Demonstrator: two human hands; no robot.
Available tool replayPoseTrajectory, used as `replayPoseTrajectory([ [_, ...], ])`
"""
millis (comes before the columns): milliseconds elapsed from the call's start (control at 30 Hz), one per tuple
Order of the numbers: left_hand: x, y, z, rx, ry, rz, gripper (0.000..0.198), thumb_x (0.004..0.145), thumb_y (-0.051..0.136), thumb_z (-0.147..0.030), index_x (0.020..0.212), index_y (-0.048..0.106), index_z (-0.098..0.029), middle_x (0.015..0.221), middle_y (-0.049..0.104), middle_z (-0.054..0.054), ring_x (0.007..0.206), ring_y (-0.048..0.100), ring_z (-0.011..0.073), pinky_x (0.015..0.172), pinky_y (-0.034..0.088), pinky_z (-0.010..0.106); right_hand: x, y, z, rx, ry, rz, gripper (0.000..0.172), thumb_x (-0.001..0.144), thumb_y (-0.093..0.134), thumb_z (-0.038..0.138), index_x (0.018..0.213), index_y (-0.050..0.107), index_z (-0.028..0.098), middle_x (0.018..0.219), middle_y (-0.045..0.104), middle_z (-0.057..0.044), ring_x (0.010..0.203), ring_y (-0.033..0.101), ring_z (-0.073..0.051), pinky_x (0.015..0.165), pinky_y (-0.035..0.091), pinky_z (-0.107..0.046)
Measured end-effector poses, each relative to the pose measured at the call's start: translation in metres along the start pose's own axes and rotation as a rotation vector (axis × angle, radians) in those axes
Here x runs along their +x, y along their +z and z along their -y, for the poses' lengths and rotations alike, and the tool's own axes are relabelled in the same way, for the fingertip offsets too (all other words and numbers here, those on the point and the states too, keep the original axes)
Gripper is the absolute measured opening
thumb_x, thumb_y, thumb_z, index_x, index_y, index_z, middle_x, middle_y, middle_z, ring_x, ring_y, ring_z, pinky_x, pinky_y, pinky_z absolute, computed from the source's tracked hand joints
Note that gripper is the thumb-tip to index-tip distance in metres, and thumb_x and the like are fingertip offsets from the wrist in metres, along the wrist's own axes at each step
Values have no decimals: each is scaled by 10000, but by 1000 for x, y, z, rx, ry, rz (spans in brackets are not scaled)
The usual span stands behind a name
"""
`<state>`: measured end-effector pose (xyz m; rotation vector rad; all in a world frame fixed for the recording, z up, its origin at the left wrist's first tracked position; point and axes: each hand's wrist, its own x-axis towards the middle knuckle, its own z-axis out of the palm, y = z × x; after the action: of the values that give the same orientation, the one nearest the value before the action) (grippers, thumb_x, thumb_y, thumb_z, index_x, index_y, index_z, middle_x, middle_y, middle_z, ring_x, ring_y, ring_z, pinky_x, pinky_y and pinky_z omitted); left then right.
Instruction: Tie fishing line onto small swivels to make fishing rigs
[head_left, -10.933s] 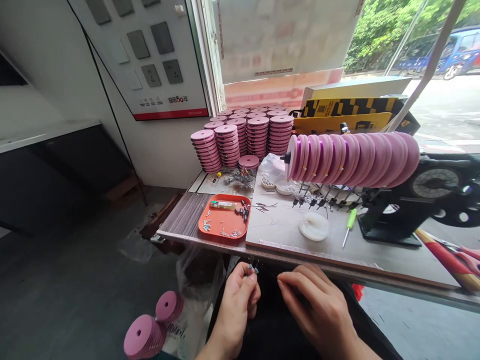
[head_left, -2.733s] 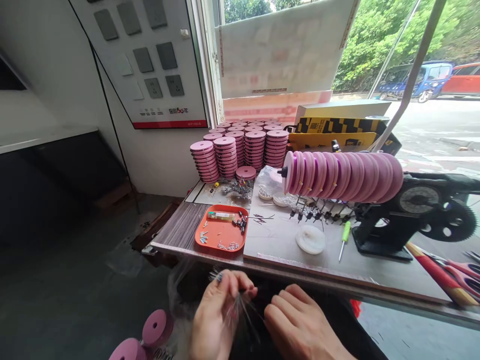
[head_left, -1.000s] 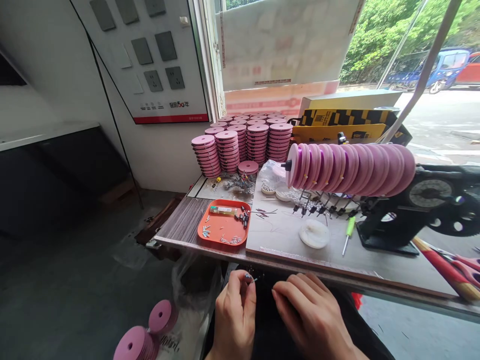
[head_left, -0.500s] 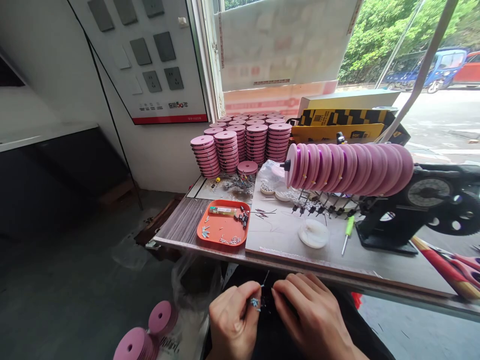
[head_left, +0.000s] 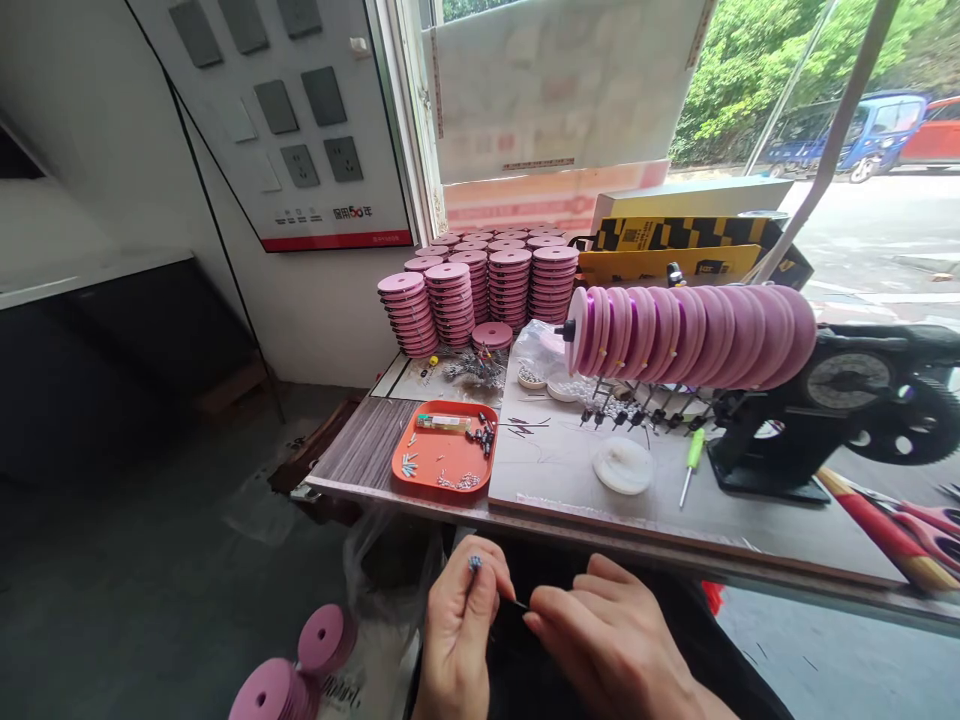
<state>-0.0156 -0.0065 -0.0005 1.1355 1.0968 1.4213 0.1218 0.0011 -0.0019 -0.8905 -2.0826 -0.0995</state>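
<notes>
My left hand [head_left: 463, 625] is closed over the lap, and a little cluster of blue-grey bits [head_left: 475, 563] pokes out between thumb and curled forefinger. To its right, the fingers of my right hand [head_left: 611, 635] are pinched together. A thin dark wire-like piece [head_left: 520, 604] spans the short gap between the fingertips of both hands; its exact kind is too small to tell. Beyond the hands, an orange tray [head_left: 405, 478] on the table holds black pieces [head_left: 484, 434], small silvery bits [head_left: 459, 481], blue-grey pins [head_left: 409, 464] and a clear tube [head_left: 442, 423].
A black machine [head_left: 765, 455] carries a row of pink discs [head_left: 690, 335]. Before it lie a white round lid [head_left: 622, 466], a green-handled screwdriver [head_left: 692, 465] and scissors [head_left: 926, 530]. Pink spool stacks [head_left: 450, 305] stand at the back; more pink spools [head_left: 262, 690] sit lower left.
My left hand has turned and risen slightly, so the blue-grey cluster sits higher. The wire-like piece, earlier pointing up by the left fingertips, now lies between both hands. The view has shifted slightly.
</notes>
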Motion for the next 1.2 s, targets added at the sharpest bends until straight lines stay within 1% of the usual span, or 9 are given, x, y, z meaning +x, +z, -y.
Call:
replayPoseTrajectory([
  [167,16,-7,-22,-591,-468,-75,353,702,697,-321,521,433,-172,505,377,-61,499,389,87,541,406,222,-3,7,0,6,-59,-129,341,849,409,93,519,411,180,435,409,36,441,325,-100,532,275,-255],
  [300,30,-29,-35,-564,-245,-287,362,636,751,-288,519,433,-161,494,306,-97,412,214,38,369,236,145,-2,0,-2,-6,1,-180,280,849,439,85,591,488,180,478,455,30,492,386,-108,639,355,-280],
  [367,28,-37,-30,-281,-287,-149,281,626,763,-286,560,526,-150,483,334,-98,408,205,30,362,201,143,1,-5,-2,-10,31,-160,216,854,464,90,673,549,171,521,516,16,528,440,-115,655,370,-287],
  [467,17,-34,-15,81,-384,133,209,541,812,-191,683,671,-129,526,470,-60,497,366,46,470,306,144,3,-8,-1,-21,33,-180,183,857,483,98,722,585,168,526,542,13,537,470,-120,650,382,-291],
  [567,7,-20,-3,134,-361,117,189,576,789,-270,678,702,-138,554,526,-31,539,417,72,509,331,170,3,-4,0,-34,18,-196,204,867,480,112,708,595,167,520,546,8,542,484,-123,656,387,-294],
  [767,6,0,0,-6,-397,31,316,551,784,-415,598,647,-134,434,363,-86,374,194,16,366,137,178,2,-1,0,-50,29,-177,239,875,469,122,675,590,170,520,528,13,541,464,-122,659,385,-288],
  [933,3,5,-5,-263,-470,-5,349,534,805,-403,600,583,-142,497,387,-92,360,158,-15,364,85,160,1,4,2,-32,40,-179,261,883,462,136,655,585,166,521,532,7,556,443,-123,662,376,-287],
  [1067,2,-5,-9,-331,-521,151,395,545,783,-463,602,532,-164,443,372,-97,346,172,1,364,116,168,2,0,-7,-90,-154,-204,357,938,344,129,711,616,173,600,605,4,675,512,-135,790,386,-308],
  [1200,1,-30,-13,22,-409,358,423,589,722,-534,561,538,-154,461,376,-61,429,288,55,426,192,204,28,-20,-41,-278,-444,-3,406,949,276,70,829,650,173,785,672,5,817,549,-136,893,368,-325],
])
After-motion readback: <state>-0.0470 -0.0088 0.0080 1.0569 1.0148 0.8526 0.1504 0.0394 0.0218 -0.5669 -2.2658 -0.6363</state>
